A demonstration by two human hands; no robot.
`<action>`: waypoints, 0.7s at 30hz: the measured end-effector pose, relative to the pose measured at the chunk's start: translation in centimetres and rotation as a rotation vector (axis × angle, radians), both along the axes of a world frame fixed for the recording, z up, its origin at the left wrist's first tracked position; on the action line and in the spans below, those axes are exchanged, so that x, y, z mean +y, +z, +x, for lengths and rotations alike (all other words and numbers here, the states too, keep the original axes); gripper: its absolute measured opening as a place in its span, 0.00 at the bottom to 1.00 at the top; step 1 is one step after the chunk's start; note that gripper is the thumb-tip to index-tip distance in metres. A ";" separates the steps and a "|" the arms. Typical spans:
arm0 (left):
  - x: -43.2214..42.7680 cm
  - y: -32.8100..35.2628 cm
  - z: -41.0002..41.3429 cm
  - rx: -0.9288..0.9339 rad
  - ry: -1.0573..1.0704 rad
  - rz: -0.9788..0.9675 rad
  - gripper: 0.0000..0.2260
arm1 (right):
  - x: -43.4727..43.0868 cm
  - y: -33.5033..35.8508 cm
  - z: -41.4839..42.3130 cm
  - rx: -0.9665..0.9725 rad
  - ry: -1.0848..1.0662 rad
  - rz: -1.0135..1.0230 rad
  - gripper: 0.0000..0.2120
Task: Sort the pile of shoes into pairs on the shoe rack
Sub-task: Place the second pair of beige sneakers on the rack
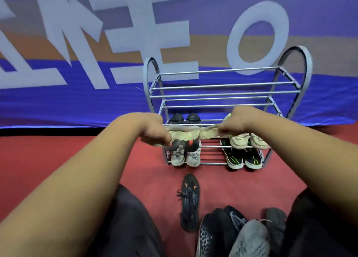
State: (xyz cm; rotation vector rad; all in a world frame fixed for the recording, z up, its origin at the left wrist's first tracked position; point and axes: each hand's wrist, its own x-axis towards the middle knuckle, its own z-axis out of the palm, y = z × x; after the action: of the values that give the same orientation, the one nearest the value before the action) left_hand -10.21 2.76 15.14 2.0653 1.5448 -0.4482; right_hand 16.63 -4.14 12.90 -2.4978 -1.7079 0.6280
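Note:
A grey metal shoe rack (224,86) with several tiers stands against the banner. My left hand (155,133) grips one pale yellow-green shoe (184,135), and my right hand (231,125) grips another pale yellow-green shoe (210,133); their tips meet in front of the rack's middle tiers. On the rack sit a black pair (184,118), a cream pair (249,141), a white pair (185,157) and a black-and-green pair (244,157). A black shoe with orange marks (189,200) lies alone on the floor.
A pile of dark and grey shoes (238,231) lies on the red floor (58,159) between my knees. A blue banner with large white letters (96,43) rises behind the rack. The rack's top tiers hold nothing.

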 end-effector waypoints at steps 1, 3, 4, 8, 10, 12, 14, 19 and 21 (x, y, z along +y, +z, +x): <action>-0.1 0.1 -0.2 -0.029 0.028 0.016 0.11 | 0.0 -0.2 0.1 0.030 -0.034 0.058 0.21; -0.2 -0.4 -0.1 -0.088 0.097 0.083 0.11 | -0.1 -1.3 0.1 0.110 -0.143 0.184 0.19; -0.2 -0.9 0.1 -0.115 0.130 0.121 0.12 | 0.1 -1.9 0.0 0.165 -0.193 0.228 0.18; 1.6 -3.5 1.6 -0.189 0.226 0.239 0.12 | 2.3 -3.6 -1.1 0.309 -0.244 0.313 0.19; 3.1 -4.8 2.3 -0.218 0.262 0.265 0.14 | 3.7 -4.7 -1.6 0.371 -0.290 0.356 0.24; 4.9 -6.4 2.8 -0.254 0.300 0.268 0.17 | 5.2 -6.1 -1.8 0.426 -0.342 0.370 0.28; 6.9 -7.9 3.3 -0.276 0.338 0.287 0.23 | 6.8 -7.3 -2.1 0.440 -0.370 0.388 0.30; 10.7 -10.8 4.5 -0.273 0.416 0.320 0.34 | 10.6 -9.3 -2.9 0.436 -0.359 0.464 0.32; 12.0 -11.5 5.0 -0.272 0.393 0.327 0.33 | 11.8 -9.7 -3.2 0.449 -0.358 0.482 0.32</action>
State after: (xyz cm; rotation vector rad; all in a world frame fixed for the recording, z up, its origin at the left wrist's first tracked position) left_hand -5.19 14.75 3.63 1.8775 1.8827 0.2352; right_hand 13.41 7.62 3.17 -2.0467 -1.0649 0.5943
